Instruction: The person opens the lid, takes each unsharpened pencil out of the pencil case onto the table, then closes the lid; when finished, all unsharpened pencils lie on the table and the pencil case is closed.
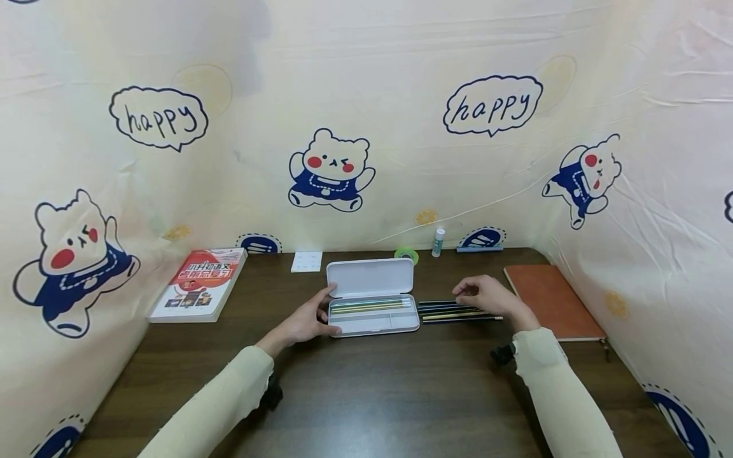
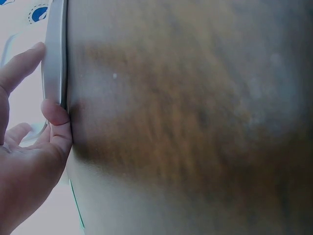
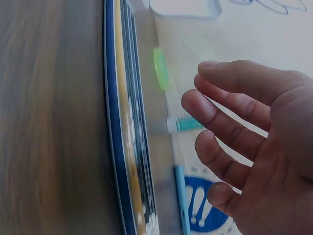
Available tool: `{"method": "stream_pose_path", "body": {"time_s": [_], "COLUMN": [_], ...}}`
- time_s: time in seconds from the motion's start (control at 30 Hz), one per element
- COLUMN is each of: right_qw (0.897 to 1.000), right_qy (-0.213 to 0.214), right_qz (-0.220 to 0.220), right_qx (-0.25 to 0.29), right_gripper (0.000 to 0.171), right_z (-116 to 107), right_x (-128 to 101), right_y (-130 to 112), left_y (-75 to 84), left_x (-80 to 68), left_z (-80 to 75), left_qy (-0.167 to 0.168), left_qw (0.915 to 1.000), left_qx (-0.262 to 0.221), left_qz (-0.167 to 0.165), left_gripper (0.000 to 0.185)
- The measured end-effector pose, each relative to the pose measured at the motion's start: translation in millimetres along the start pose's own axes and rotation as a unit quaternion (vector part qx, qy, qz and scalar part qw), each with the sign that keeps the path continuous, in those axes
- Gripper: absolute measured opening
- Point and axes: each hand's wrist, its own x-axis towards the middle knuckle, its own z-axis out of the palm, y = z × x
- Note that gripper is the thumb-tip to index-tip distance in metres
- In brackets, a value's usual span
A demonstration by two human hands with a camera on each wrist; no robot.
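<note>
An open white pencil case (image 1: 372,324) lies mid-table with its lid raised at the back; several pencils (image 1: 366,308) fill its rear compartment. My left hand (image 1: 308,318) grips the case's left end, thumb at the front corner and fingers near the hinge. Seen from the left wrist, the thumb and fingertips touch the grey side (image 2: 56,58) of the case. A row of dark and yellow pencils (image 1: 458,315) lies right of the case. Just above them hovers my right hand (image 1: 483,296), its fingers loosely bent around nothing, as the right wrist view (image 3: 244,127) shows.
A red-and-white book (image 1: 197,286) lies at the left and a brown notebook (image 1: 552,302) at the right. Along the back stand white paper (image 1: 307,261), green tape (image 1: 406,256), a glue stick (image 1: 438,242) and a blue stick-shaped item (image 1: 480,249), before a patterned cloth.
</note>
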Motion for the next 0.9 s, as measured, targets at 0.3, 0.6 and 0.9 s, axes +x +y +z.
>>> {"method": "stream_pose_path", "body": {"time_s": [0.3, 0.6, 0.9], "right_qw": [0.999, 0.998, 0.996], "right_qy": [-0.019, -0.041, -0.061], "right_qz": [-0.034, -0.054, -0.05], "right_qx": [0.002, -0.01, -0.03], "right_gripper": [0.021, 0.019, 0.018], "right_z": [17, 40, 53], "right_x": [24, 41, 51], "right_y": [-29, -54, -67], "left_y": [-0.5, -0.2, -0.8], "left_x": [-0.5, -0.9, -0.7], "left_z": [0.6, 1.0, 0.6], "left_qy": [0.002, 0.002, 0.002], "left_qw": [1.0, 1.0, 0.9999], "left_qx": [0.001, -0.004, 0.001], "left_qz": [-0.001, 0.005, 0.011], "left_gripper": [0.104, 0.103, 0.103]}}
